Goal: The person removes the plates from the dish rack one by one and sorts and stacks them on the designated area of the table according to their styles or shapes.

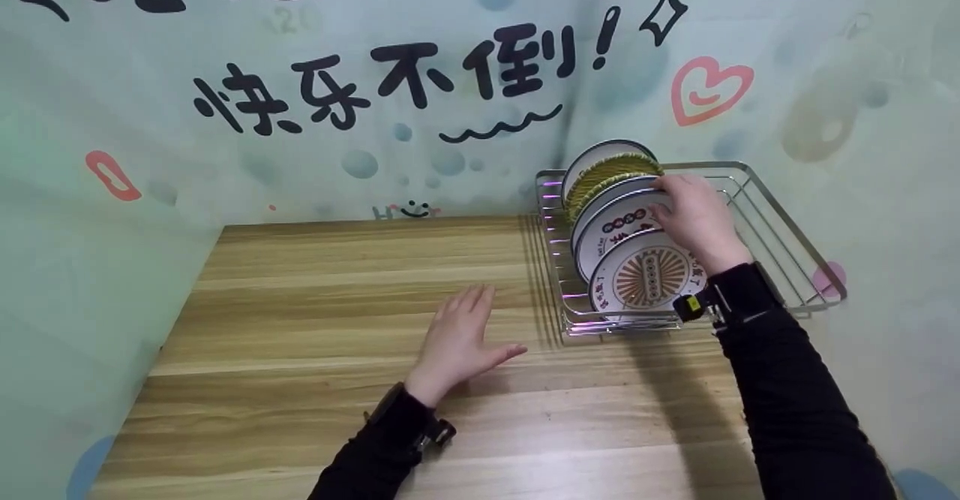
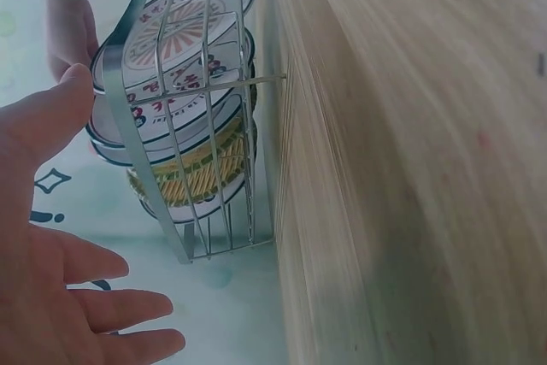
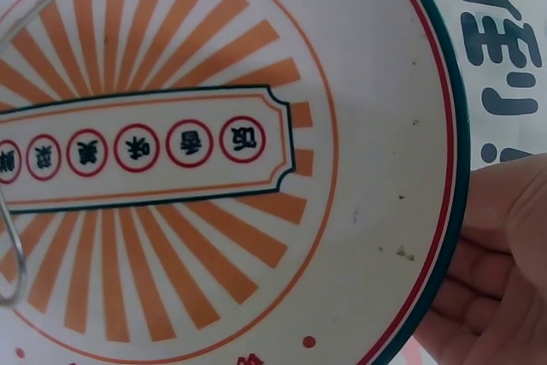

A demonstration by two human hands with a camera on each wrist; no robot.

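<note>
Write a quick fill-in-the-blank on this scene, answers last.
1. In the head view, the wire rack stands at the table's ____ side.
2. The hand with spread fingers, holding nothing, is the ____ one.
3. Counting from the person outward, the sunburst plate comes ____ in the row.
4. Both sleeves are coloured ____.

Missing words: right; left; first; black.
</note>
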